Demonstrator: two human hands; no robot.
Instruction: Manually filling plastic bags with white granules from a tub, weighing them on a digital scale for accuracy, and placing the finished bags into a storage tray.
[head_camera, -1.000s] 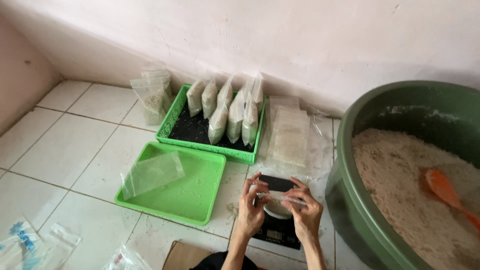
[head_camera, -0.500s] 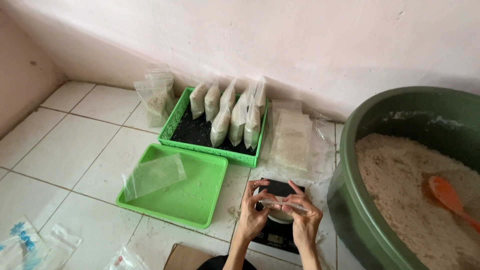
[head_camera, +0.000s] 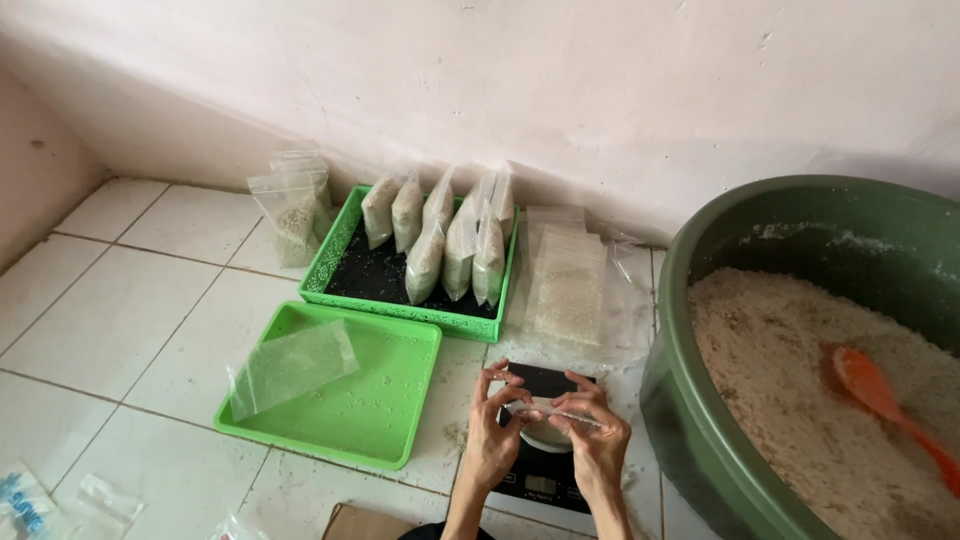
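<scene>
My left hand (head_camera: 495, 430) and my right hand (head_camera: 598, 440) pinch the top edge of a small clear plastic bag (head_camera: 548, 418) partly filled with pale grain. The bag stands on a black kitchen scale (head_camera: 545, 482) on the tiled floor. Both hands meet at the bag's mouth, fingers closed along it. To my right stands a big dark green tub (head_camera: 720, 420) full of pale grain, with an orange scoop (head_camera: 880, 395) lying in it.
A shallow green tray (head_camera: 390, 420) holding one flat clear bag (head_camera: 292, 365) lies left of the scale. Behind it a green basket (head_camera: 335, 260) holds several filled bags. A stack of flat bags (head_camera: 568, 285) lies by the wall, and loose bags (head_camera: 290, 205) stand left.
My hands have stayed on the bag over the scale, shifting slightly along its mouth. The view has tilted a little.
</scene>
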